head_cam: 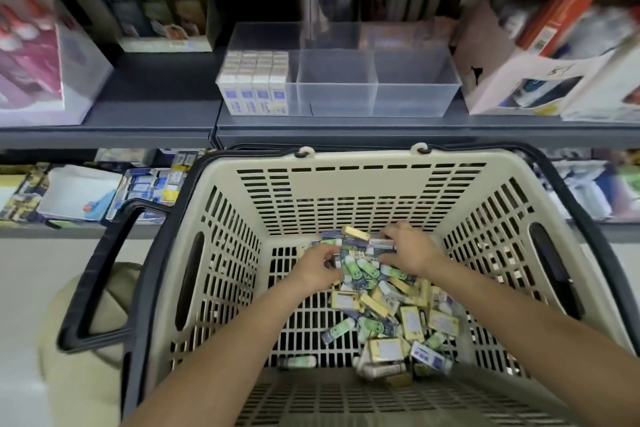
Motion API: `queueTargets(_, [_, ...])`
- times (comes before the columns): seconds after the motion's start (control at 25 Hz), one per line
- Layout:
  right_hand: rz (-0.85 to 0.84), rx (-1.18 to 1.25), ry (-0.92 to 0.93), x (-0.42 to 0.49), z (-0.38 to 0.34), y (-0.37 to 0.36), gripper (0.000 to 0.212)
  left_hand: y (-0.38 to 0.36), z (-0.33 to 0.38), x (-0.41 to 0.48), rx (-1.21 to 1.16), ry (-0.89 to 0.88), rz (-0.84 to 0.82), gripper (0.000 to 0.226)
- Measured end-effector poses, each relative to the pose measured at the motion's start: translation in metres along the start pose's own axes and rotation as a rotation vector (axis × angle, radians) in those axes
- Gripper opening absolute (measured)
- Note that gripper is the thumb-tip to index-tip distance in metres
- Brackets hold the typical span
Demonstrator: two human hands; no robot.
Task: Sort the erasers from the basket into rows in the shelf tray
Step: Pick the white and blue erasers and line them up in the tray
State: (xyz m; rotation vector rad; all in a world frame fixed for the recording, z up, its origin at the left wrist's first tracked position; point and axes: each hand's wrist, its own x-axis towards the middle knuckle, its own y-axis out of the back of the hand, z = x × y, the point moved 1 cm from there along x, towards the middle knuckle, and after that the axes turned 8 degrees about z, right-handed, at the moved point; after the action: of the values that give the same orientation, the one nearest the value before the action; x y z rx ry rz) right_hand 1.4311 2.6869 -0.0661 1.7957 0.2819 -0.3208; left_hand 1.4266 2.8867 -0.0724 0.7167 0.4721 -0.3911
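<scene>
The fingers of the left hand [317,265] and right hand [408,250] sink among the erasers [391,315], so any grip cannot be told. Their print is too small to read. The basket [363,180] and both forearms run off the bottom edge. The pink box [31,55] is blurred and cut off at the left edge.

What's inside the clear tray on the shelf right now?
The tray has its left section packed with rows of white erasers; the middle and right sections look empty. The back part is too blurred to tell.
</scene>
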Motion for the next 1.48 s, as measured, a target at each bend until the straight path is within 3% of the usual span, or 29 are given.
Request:
queueTargets(0.24, [-0.108, 0.04, -0.02, 0.001, 0.006, -0.004, 0.047, 0.005, -0.005, 0.005, -0.005, 0.031, 0.086, 0.03])
queueTargets(0.48, [-0.177, 0.416, -0.043, -0.002, -0.001, -0.004, 0.039, 0.008, 0.001, 0.006, -0.089, 0.008, 0.152, 0.016])
queueTargets(0.68, [-0.197, 0.513, -0.012, -0.007, -0.016, 0.014, 0.024, 0.015, 0.016, 0.003, -0.202, -0.086, 0.192, 0.006])
queueTargets(0.76, [-0.19, 0.659, 0.044, -0.009, -0.028, 0.023, 0.013, 0.019, 0.023, 0.001, -0.235, -0.122, 0.053, 0.024])
queueTargets(0.84, [-0.155, 0.768, 0.096, -0.012, -0.039, 0.03, 0.013, 0.02, 0.026, -0.004, -0.315, -0.059, -0.21, 0.044])
queueTargets(0.92, [-0.14, 0.822, 0.101, -0.014, -0.044, 0.031, 0.017, 0.022, 0.022, -0.007, -0.452, 0.069, -0.377, 0.04])
queueTargets(1.0, [-0.139, 0.898, 0.019, -0.016, -0.043, 0.028, 0.02, 0.025, 0.016, -0.007, -0.548, 0.205, -0.366, 0.031])
queueTargets(1.12, [-0.151, 0.96, -0.048, -0.015, -0.043, 0.023, 0.014, 0.031, 0.009, -0.004, -0.616, 0.35, -0.332, 0.037])
queueTargets(1.24, [-0.169, 0.931, -0.049, -0.015, -0.055, 0.018, 0.004, 0.034, 0.011, -0.007, -0.677, 0.38, -0.361, 0.04])
queueTargets(1.32, [-0.157, 0.94, -0.062, -0.014, -0.056, 0.02, 0.009, 0.035, 0.014, -0.007, -0.675, 0.392, -0.308, 0.051])
queueTargets(1.48, [-0.297, 0.876, 0.047, -0.02, -0.054, 0.028, 0.007, 0.037, 0.018, -0.005, -0.781, 0.409, -0.205, 0.073])
